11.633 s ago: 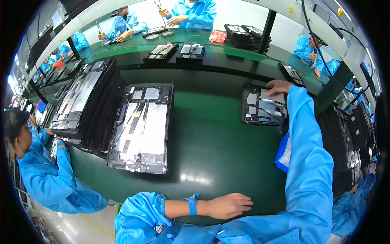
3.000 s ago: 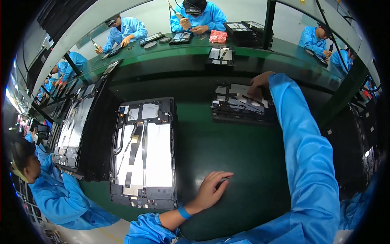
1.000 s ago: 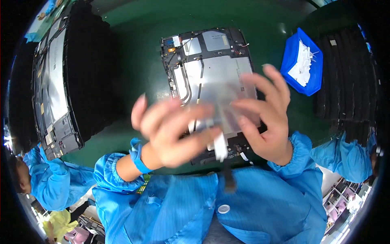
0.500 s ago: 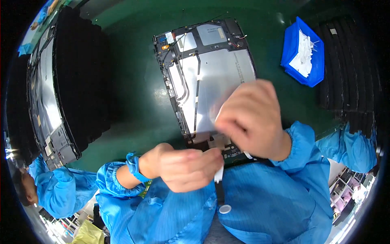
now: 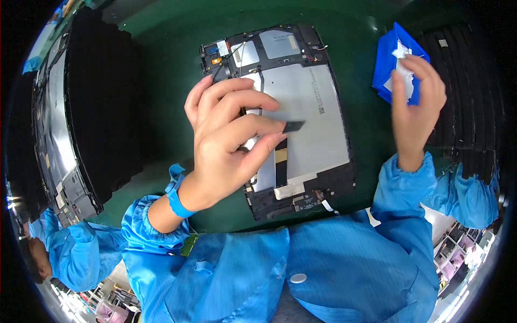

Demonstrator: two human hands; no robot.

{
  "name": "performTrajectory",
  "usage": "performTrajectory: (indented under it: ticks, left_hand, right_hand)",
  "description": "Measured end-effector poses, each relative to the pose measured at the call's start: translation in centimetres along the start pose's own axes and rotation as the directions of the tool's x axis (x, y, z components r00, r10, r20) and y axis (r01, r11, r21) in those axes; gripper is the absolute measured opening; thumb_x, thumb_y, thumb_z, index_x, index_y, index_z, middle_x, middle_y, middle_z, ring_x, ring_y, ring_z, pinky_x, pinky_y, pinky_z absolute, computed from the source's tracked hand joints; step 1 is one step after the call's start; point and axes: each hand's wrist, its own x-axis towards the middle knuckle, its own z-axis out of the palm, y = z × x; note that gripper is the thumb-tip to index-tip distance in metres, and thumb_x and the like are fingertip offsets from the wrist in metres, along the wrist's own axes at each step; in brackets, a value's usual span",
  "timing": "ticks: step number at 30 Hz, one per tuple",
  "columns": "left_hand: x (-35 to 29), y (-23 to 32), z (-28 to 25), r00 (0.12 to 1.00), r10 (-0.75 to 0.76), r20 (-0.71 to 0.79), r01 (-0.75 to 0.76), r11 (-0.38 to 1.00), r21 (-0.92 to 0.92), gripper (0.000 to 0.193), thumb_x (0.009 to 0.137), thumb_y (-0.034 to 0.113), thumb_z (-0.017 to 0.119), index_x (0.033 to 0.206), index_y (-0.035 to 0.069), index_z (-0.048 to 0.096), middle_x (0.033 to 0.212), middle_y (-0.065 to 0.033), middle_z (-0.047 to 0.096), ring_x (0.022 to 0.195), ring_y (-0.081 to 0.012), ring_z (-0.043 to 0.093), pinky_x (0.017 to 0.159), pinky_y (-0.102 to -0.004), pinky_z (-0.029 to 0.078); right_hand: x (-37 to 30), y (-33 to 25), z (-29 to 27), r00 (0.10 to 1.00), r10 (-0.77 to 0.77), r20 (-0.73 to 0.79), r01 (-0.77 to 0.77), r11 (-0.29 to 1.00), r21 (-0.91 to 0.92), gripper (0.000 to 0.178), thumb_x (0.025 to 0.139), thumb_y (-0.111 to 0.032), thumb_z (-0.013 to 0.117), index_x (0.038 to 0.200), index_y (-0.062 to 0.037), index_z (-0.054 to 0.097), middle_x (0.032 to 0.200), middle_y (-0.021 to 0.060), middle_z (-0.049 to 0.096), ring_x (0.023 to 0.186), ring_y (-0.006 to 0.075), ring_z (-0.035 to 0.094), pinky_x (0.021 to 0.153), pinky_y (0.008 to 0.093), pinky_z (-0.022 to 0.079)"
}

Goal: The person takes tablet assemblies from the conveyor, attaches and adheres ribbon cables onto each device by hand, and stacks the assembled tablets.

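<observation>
A large flat device panel (image 5: 315,110), silver-grey with black edges and thin cables, lies open on the bench in front of me. Above it, my left hand (image 5: 226,126) is closed in a pinch, thumb and forefinger on the upper end of a black ribbon cable (image 5: 281,171) with a gold patch. Down at the panel's near edge the cable meets a pale silvery piece (image 5: 290,191). Over at the right, my right hand (image 5: 423,99) is above a blue bin (image 5: 383,64), its fingertips at a small white scrap (image 5: 399,51). More white scraps fill the bin.
Another silver-and-black panel (image 5: 56,118) rests on black foam (image 5: 110,107) at the left. Ridged black foam trays (image 5: 463,91) are stacked behind the bin. Co-workers in blue sleeves (image 5: 89,253) sit at both sides. A green bench top (image 5: 172,64) lies underneath.
My right hand has gone from the panel's near edge to the blue bin. My left hand has moved up and forward over the panel, bringing the ribbon cable with it.
</observation>
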Motion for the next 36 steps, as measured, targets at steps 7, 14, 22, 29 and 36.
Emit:
performTrajectory:
  ticks: [7, 14, 22, 29, 36]
  left_hand:
    - [-0.3, -0.4, 0.5, 0.998, -0.055, 0.005, 0.055, 0.998, 0.042, 0.021, 0.064, 0.015, 0.081, 0.064, 0.008, 0.061, 0.108, -0.0066, 0.066, 0.115, -0.0306, 0.051, 0.103, -0.0463, 0.029]
    - [-0.3, 0.2, 0.6, 0.995, -0.102, 0.011, 0.101, 0.993, 0.055, 0.02, 0.064, 0.014, 0.082, 0.066, 0.008, 0.063, 0.114, -0.008, 0.063, 0.121, -0.0326, 0.044, 0.102, -0.0434, 0.03]
    - [-0.6, -0.5, 1.3, 0.994, -0.113, 0.0, 0.113, 0.991, 0.066, 0.03, 0.071, 0.013, 0.076, 0.1, 0.012, 0.068, 0.12, -0.0087, 0.056, 0.122, -0.0337, 0.041, 0.103, -0.044, 0.025]
    - [-0.8, -0.7, 1.4, 0.991, -0.082, -0.108, 0.086, 0.996, 0.031, 0.04, 0.075, 0.008, 0.071, 0.113, 0.008, 0.06, 0.121, -0.0104, 0.057, 0.121, -0.0333, 0.043, 0.103, -0.042, 0.027]
    - [-0.8, 0.7, 0.7, 0.99, 0.107, -0.094, -0.111, 0.993, -0.033, 0.028, 0.071, 0.002, 0.071, 0.098, 0.009, 0.066, 0.106, -0.007, 0.063, 0.108, -0.0308, 0.054, 0.097, -0.0426, 0.034]
  right_hand:
    - [-0.8, -6.4, -1.4, 0.889, -0.321, 0.326, 0.174, 0.897, 0.407, 0.026, 0.074, -0.015, 0.07, 0.1, -0.0126, 0.066, 0.113, 0.0014, 0.065, 0.112, 0.0233, 0.058, 0.092, 0.0389, 0.04]
    - [-3.0, -8.5, -2.3, 0.702, -0.661, 0.263, 0.29, 0.604, 0.743, 0.02, 0.078, -0.022, 0.065, 0.096, -0.0132, 0.066, 0.118, 0.0006, 0.063, 0.125, 0.0249, 0.051, 0.096, 0.0428, 0.043]
    - [-1.1, -8.1, -0.7, 0.694, -0.567, 0.443, 0.175, 0.73, 0.66, 0.035, 0.073, -0.027, 0.07, 0.104, -0.0134, 0.066, 0.119, -0.0016, 0.063, 0.132, 0.0288, 0.043, 0.105, 0.0522, 0.032]
    - [-0.9, -5.8, -2.3, 0.636, -0.581, 0.508, -0.021, 0.645, 0.764, 0.045, 0.077, -0.006, 0.062, 0.12, -0.016, 0.062, 0.139, 0.002, 0.052, 0.138, 0.0357, 0.034, 0.107, 0.054, 0.023]
    - [-4.3, -6.5, -4.4, 0.68, -0.572, 0.459, 0.051, 0.661, 0.749, 0.031, 0.075, -0.012, 0.068, 0.105, -0.0202, 0.07, 0.13, -0.0025, 0.06, 0.134, 0.0335, 0.041, 0.104, 0.0525, 0.028]
